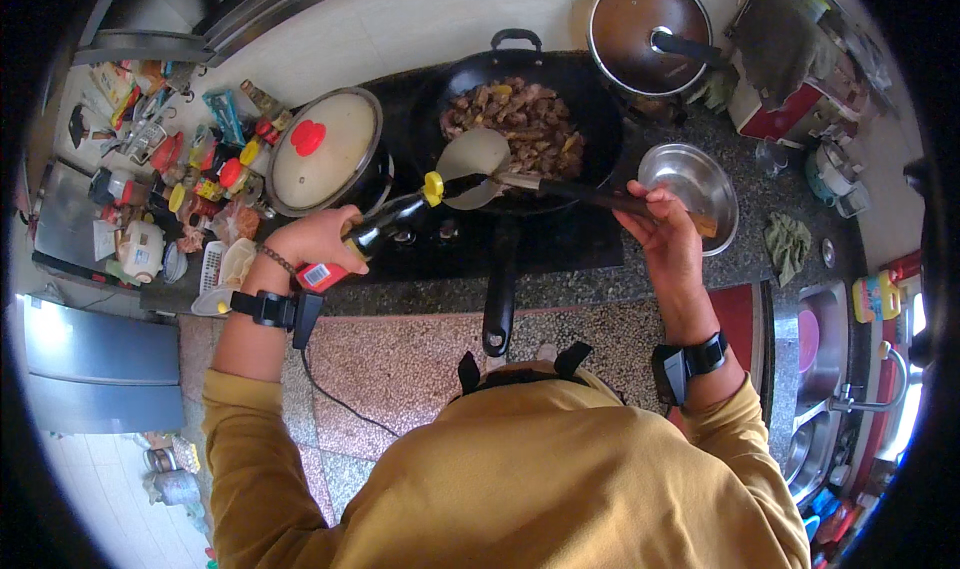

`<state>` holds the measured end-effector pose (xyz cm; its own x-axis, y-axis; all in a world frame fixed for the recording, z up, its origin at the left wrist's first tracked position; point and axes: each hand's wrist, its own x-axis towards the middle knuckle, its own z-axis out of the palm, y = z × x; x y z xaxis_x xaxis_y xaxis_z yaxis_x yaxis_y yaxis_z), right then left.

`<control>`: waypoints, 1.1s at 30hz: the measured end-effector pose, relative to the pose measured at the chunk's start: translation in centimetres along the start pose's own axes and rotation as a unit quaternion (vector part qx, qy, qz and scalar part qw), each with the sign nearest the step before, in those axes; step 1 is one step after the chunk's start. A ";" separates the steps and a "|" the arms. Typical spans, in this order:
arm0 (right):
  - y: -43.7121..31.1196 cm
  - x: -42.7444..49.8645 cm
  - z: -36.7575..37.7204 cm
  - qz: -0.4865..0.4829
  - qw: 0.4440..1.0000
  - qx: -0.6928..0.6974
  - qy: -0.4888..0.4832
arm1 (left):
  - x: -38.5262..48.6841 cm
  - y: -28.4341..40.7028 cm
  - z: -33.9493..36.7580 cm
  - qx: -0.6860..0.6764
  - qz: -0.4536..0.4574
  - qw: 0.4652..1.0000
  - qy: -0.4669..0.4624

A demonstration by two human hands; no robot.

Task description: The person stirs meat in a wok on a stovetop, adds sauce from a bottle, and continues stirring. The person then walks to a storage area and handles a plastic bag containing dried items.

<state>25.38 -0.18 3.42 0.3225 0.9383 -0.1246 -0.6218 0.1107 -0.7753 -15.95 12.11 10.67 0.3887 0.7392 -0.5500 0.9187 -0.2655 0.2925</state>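
My left hand (pixel 319 235) grips a dark glass sauce bottle (pixel 390 220) that bears a label and tilts towards the wok. From its yellow cap (pixel 433 189) a dark streak, apparently sauce, reaches over the round metal blade of a wok spatula (pixel 472 156). The spatula's dark handle (pixel 592 196), tipped with wood, is held in the fingers of my right hand (pixel 670 224). Beneath the blade, browned pieces of meat (pixel 525 123) lie in a black wok (pixel 602 160) on the hob. The wok's long handle (pixel 499 299) points towards me.
Left of the wok stands a pot with a glass lid (pixel 330 153), beside crowded seasoning jars (pixel 232 173). A steel bowl (pixel 686 168) sits close by my right hand. Behind it a large lid (pixel 637 29) leans at the wall. A green cloth (pixel 787 246) lies near the sink (pixel 823 344).
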 end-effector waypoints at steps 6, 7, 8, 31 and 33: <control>0.8 1.6 -0.9 -0.103 0.978 -0.181 -0.018 | 0.7 -0.4 1.1 -0.132 0.023 0.990 0.038; 0.5 2.0 -0.8 -0.105 0.979 -0.171 -0.021 | 1.1 -0.3 1.5 -0.166 0.022 0.984 0.055; 0.1 2.3 -0.6 -0.098 0.977 -0.190 0.009 | 1.6 -0.1 1.9 -0.200 0.030 0.977 0.063; -5.0 11.1 0.9 -0.295 0.809 -0.459 -0.217 | -2.9 -11.7 13.5 -0.469 -0.075 0.723 0.502; -5.9 13.4 -0.6 -0.295 0.802 -0.463 -0.235 | -1.9 -13.1 13.8 -0.477 -0.078 0.709 0.514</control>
<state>33.81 11.56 6.01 -0.0733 0.8564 0.5110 0.4066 0.4935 -0.7688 -27.76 5.69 -2.93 -0.4197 0.9038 0.0836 0.2892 0.0459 0.9562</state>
